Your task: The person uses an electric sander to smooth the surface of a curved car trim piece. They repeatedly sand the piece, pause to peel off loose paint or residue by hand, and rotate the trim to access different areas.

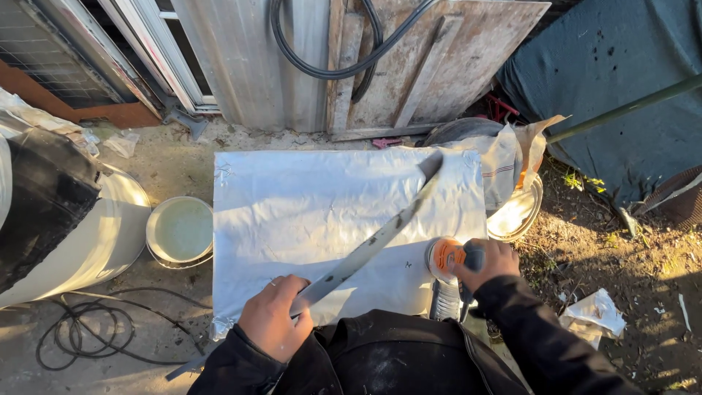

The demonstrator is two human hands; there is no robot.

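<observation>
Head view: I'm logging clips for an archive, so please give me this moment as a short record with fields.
setting: outdoors, dirt ground by a metal wall
work surface: silver sheet spread flat
left hand: left hand grips a long flat metal blade lying diagonally across the sheet
right hand: right hand holds an orange and white power tool beside the blade
nearby left: white bucket, coiled black cable
nearby right: crumpled paper

My left hand (272,316) sits fisted at lower centre; my right hand (488,263) is curled closed, right of centre.
</observation>
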